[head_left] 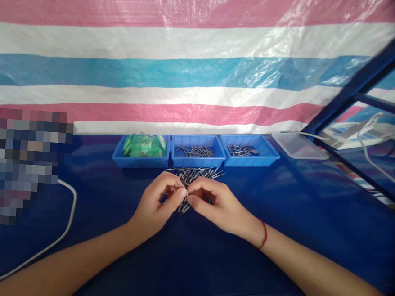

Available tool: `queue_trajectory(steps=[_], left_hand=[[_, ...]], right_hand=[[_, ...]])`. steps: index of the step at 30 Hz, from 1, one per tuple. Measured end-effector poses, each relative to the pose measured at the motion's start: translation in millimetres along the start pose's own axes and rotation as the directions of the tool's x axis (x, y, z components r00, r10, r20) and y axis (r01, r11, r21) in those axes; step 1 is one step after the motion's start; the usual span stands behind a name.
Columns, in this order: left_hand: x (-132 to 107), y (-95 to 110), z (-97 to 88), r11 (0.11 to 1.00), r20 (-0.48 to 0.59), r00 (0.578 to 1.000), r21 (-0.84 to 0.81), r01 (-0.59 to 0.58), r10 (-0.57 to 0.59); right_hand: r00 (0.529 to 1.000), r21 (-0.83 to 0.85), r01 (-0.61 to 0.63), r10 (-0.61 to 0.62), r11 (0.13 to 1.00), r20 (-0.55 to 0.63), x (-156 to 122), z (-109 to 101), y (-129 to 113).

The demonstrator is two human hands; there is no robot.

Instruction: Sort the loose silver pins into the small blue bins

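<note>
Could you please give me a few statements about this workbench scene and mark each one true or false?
1. Both hands meet over a loose pile of metal pins on the blue table. True.
2. Three blue trays stand in a row behind the pile. True.
3. The left blue tray holds only metal pins. False: it holds green packets.
4. The right hand wears a red string at the wrist. True.
5. The left hand rests flat on the white cable. False: it pinches small pins together with the right hand, well apart from the cable.
6. The clear plastic lid lies left of the trays. False: it lies to their right.
</note>
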State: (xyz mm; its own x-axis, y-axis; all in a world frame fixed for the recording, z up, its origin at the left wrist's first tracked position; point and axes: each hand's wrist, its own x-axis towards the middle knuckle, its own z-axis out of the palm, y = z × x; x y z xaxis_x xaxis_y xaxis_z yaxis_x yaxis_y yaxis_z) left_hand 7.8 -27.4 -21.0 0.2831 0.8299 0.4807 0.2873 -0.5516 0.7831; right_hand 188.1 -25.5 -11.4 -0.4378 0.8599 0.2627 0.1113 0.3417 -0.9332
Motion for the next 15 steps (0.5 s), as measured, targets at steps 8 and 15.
queue_trajectory(steps=[8, 15], left_hand=[[-1.6, -2.2, 0.2, 1.0, 0.021, 1.0, 0.01, -0.011, 0.011], [-1.9, -3.1, -0.3, 0.999, 0.011, 0.999, 0.027, -0.04, 0.04]], right_hand=[[0.997, -0.054, 0.078, -0.078, 0.996, -0.005, 0.0, -0.1, 2.7], [0.998, -0.031, 0.05, -0.051, 0.998, -0.042, 1.0, 1.3, 2.1]])
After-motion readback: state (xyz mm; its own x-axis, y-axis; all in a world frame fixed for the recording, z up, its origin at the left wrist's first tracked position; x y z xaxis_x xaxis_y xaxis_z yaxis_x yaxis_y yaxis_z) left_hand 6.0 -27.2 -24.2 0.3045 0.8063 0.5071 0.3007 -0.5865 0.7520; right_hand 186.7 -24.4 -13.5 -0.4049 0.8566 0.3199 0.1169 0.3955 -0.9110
